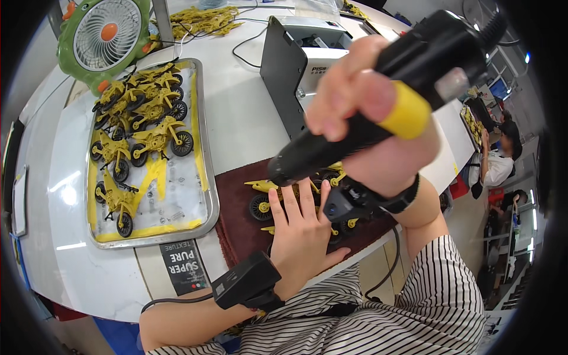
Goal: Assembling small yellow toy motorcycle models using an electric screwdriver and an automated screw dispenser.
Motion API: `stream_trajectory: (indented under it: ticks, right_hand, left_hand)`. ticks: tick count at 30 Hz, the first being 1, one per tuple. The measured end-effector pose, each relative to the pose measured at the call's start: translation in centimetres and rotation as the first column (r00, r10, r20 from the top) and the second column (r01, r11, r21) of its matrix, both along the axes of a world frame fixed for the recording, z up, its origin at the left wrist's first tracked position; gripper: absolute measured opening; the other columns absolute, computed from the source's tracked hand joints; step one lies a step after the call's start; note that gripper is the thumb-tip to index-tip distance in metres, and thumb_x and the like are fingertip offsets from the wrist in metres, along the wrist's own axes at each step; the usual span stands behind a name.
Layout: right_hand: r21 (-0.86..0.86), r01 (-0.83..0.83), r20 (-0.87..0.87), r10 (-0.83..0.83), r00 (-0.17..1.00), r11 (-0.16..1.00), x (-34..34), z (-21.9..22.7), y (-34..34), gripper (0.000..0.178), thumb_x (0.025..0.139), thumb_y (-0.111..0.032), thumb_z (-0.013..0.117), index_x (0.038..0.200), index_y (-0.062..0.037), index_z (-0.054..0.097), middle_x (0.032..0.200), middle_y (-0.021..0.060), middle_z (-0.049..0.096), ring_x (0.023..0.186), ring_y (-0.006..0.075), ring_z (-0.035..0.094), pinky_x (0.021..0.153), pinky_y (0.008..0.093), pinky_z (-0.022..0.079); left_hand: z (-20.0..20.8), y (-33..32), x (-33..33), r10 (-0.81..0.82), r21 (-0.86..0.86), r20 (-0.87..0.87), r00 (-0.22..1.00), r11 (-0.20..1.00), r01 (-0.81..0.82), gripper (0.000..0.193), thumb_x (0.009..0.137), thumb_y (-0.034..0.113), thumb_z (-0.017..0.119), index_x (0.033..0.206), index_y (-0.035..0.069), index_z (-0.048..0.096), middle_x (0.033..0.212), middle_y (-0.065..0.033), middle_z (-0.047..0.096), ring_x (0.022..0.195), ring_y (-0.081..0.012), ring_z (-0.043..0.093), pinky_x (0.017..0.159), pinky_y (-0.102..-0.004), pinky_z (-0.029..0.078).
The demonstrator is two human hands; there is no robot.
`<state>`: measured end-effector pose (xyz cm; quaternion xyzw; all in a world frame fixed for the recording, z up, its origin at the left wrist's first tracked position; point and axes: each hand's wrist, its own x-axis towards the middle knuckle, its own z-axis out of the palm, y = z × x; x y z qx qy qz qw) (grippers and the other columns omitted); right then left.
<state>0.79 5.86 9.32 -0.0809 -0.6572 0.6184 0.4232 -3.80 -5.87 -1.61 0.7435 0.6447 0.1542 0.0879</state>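
My right hand (384,160) is wrapped round a black electric screwdriver (435,56), held tilted, its narrow end pointing down and left toward the fingers of my left hand. A yellow band (408,109) shows beside the right thumb. My left hand (302,236) lies flat with its fingers spread over yellow toy motorcycles (260,207) with black wheels. They rest on a dark red cloth (236,234) and are partly hidden by my hands. The screwdriver's tip is too dark to make out, so I cannot tell whether it touches anything.
At left, a metal-rimmed tray (208,171) holds several yellow toy motorcycles (157,139). A green fan (103,35) stands behind it. Past the cloth is a black and white box-shaped machine (284,77). Yellow parts (204,23) lie piled farther back. Another person (500,163) sits at far right.
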Motion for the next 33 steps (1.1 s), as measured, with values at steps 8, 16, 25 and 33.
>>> stream_trajectory:
  ticks: [8,16,25,33]
  right_hand:
    - [-0.071,-0.035,0.011,0.036,0.999,0.997,-2.5,-1.7,-0.5,0.014,0.075,-0.005,0.059,0.083,-0.0025,0.047,0.062,0.0085,0.051,0.05,0.0154,0.05,0.053,0.0286,0.044]
    - [-0.02,-0.216,0.036,0.217,0.976,0.976,-4.2,-1.2,-0.5,0.022,0.068,0.004,0.069,0.082,-0.0006,0.052,0.069,0.0061,0.057,0.059,0.0118,0.056,0.055,0.0244,0.046]
    - [-0.01,-0.092,0.106,0.093,0.99,0.996,-5.2,-1.4,-0.9,0.011,0.069,-0.001,0.068,0.074,-0.0005,0.058,0.064,0.0024,0.055,0.055,0.0095,0.051,0.053,0.0226,0.041]
    - [0.087,-0.122,-0.354,0.145,0.924,0.989,1.5,-0.1,0.2,0.024,0.084,-0.02,0.053,0.104,-0.0049,0.05,0.086,0.0055,0.051,0.061,0.0124,0.045,0.063,0.0305,0.038]
  left_hand:
    - [-0.6,-0.1,-0.1,-0.041,0.024,0.001,0.999,0.999,0.041,0.093,0.067,0.067,0.057,0.135,0.005,0.038,0.135,-0.0341,0.027,0.125,-0.0597,0.013,0.099,-0.0675,0.011]
    - [-0.8,0.0,-0.1,-0.052,0.004,0.001,0.999,0.999,0.052,0.096,0.068,0.065,0.057,0.129,-0.007,0.038,0.122,-0.0309,0.042,0.121,-0.0525,0.029,0.098,-0.0705,0.007]
    - [-0.7,-0.1,0.3,-0.012,0.02,0.03,0.999,1.0,0.011,0.096,0.06,0.061,0.066,0.129,-0.002,0.041,0.131,-0.0307,0.036,0.124,-0.0565,0.023,0.1,-0.0669,0.016]
    - [-0.8,0.0,-0.3,0.008,-0.019,0.026,1.0,1.0,-0.008,0.1,0.063,0.062,0.064,0.134,-0.003,0.035,0.136,-0.0373,0.022,0.127,-0.0563,0.016,0.099,-0.0641,0.016]
